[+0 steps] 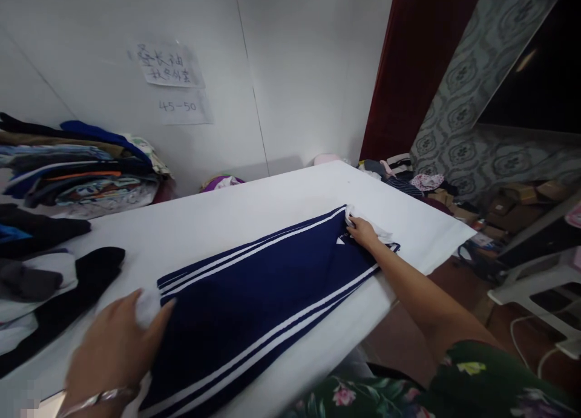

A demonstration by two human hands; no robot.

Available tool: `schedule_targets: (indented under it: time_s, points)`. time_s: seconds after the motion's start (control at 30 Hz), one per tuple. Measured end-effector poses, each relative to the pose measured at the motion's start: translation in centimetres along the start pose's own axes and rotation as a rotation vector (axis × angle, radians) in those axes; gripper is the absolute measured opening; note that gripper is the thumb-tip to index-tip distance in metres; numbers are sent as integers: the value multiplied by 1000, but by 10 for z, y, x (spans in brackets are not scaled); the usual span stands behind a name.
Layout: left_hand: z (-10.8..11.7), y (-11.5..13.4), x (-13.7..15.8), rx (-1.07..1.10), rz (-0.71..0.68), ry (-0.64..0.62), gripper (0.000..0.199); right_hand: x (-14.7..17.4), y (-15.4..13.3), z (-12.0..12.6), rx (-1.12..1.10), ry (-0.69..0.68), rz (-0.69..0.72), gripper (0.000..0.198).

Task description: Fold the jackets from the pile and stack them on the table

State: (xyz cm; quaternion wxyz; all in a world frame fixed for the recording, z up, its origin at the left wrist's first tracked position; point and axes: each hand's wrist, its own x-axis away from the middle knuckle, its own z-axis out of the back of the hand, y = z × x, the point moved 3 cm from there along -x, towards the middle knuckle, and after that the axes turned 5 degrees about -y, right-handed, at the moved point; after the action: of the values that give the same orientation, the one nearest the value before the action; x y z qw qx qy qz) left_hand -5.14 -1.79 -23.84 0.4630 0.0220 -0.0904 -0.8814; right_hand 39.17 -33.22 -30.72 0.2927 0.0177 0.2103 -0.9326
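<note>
On the table (272,201), my right hand (363,231) pinches the garment (254,285) at one end; my left hand (111,339) spreads wide by the other. I'm likely straightening it; the next move calls for level edges.

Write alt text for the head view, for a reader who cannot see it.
A white-striped navy garment lies along a white table, the right hand touching its far end and the left hand, blurred and open, at its near end. Folded clothes are stacked at left; handwritten signs hang on the wall.
</note>
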Motion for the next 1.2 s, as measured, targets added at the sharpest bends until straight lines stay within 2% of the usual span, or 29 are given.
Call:
schedule_targets:
  time_s: [0.03,0.1,0.13,0.2,0.3,0.4,0.5,0.63,0.77,0.9,0.97,1.07,1.13,1.2]
  points:
    - [9,30,3,28,-58,67,60,0,2,-1,-13,9,-12,32]
    - [10,104,9,106,-287,-5,51,0,5,-2,-39,26,-28,28]
    - [6,145,12,135,-437,-44,47,0,6,-3,-51,35,-30,26]
    - [-9,221,17,144,-642,-74,40,1,6,-3,-67,51,-24,26]
    - [-44,308,16,82,-725,-126,40,3,4,-3,-72,72,4,25]
    - [-78,357,6,28,-693,-185,46,3,4,-4,-62,85,36,26]
    - [-100,370,-14,161,-552,-270,40,2,4,-6,-53,98,70,28]
    - [-109,356,-43,373,-418,-309,17,0,6,-12,-52,114,120,31]
    - [-110,334,-64,520,-335,-306,27,0,2,-15,-52,85,188,31]
    - [-116,325,-72,625,-319,-287,26,5,-11,-15,77,-72,345,30]
    - [-118,326,-71,646,-342,-277,26,8,-15,-14,155,-113,356,34]
    - [-117,331,-61,657,-426,-275,30,8,-16,-15,153,-97,335,36]
    - [-114,336,-46,579,-602,-257,31,6,-14,-16,81,-71,320,32]
    - [-110,342,-28,392,-849,-199,32,3,-7,-17,9,-41,281,29]
